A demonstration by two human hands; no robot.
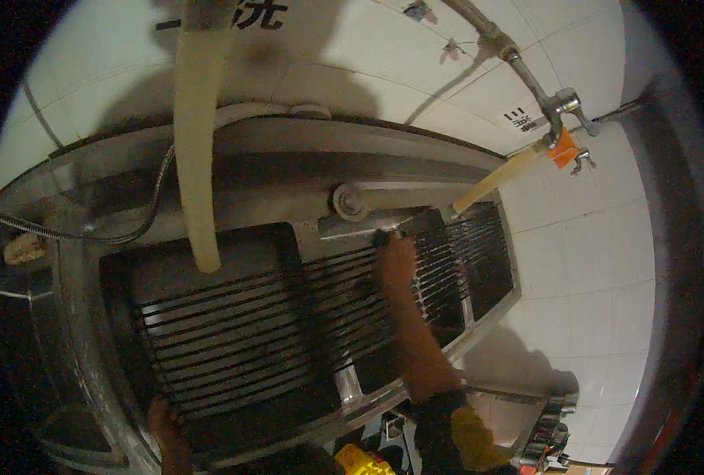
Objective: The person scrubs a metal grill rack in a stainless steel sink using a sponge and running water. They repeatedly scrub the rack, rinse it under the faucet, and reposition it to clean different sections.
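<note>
A long rack of dark parallel metal bars (233, 338) lies slanting across the basins of a stainless steel sink (347, 383). My left hand (165, 421) grips the rack's near left corner, with its fingers curled at the end bar. Farther along, my right hand (396, 261) is closed over the bars near the far side of the middle basin. A small dark object (380, 238) shows at its fingertips; dimness hides what it is. Bars around and right of this hand glisten as if wet.
A pale hose (200, 148) hangs into the left basin. Another yellowish hose (494, 181) runs from a wall tap (560, 107) to the right basin. A braided metal hose (156, 202) curves at left. White tiled wall (583, 249) closes off the right side.
</note>
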